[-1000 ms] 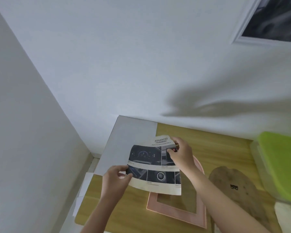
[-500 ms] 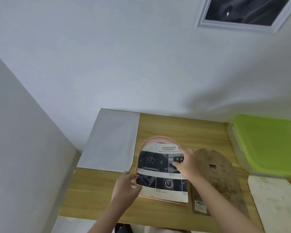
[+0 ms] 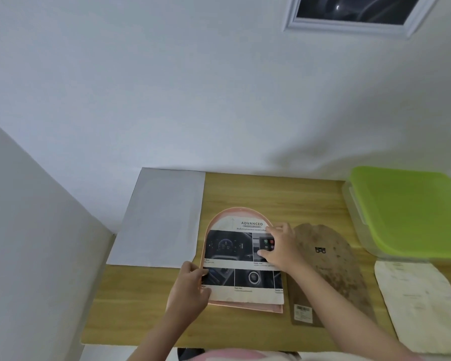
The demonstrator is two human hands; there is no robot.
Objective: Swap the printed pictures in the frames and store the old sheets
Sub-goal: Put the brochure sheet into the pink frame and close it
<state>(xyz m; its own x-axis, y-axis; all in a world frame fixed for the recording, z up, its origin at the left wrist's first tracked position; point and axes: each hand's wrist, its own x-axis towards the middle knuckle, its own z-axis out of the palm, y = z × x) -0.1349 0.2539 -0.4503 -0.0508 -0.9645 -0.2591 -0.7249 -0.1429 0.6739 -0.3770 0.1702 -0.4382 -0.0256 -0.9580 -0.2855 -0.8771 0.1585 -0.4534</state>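
Left hand: fingers pinch the printed sheet at its left edge.
Right hand: fingers spread flat, pressing the sheet's right side.
Sheet: lies on the pink arched frame, headed "ADVANCED".
Edges: bare desk behind the frame.
Container: green-lidded box, contents hidden.

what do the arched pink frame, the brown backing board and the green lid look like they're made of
Pink frame: probably painted wood or plastic, smooth with a soft sheen on its arch. Brown backing board: likely pressed fibreboard, matt and mottled, with a barcode sticker. Green lid: plastic, smooth and evenly coloured with rounded corners.
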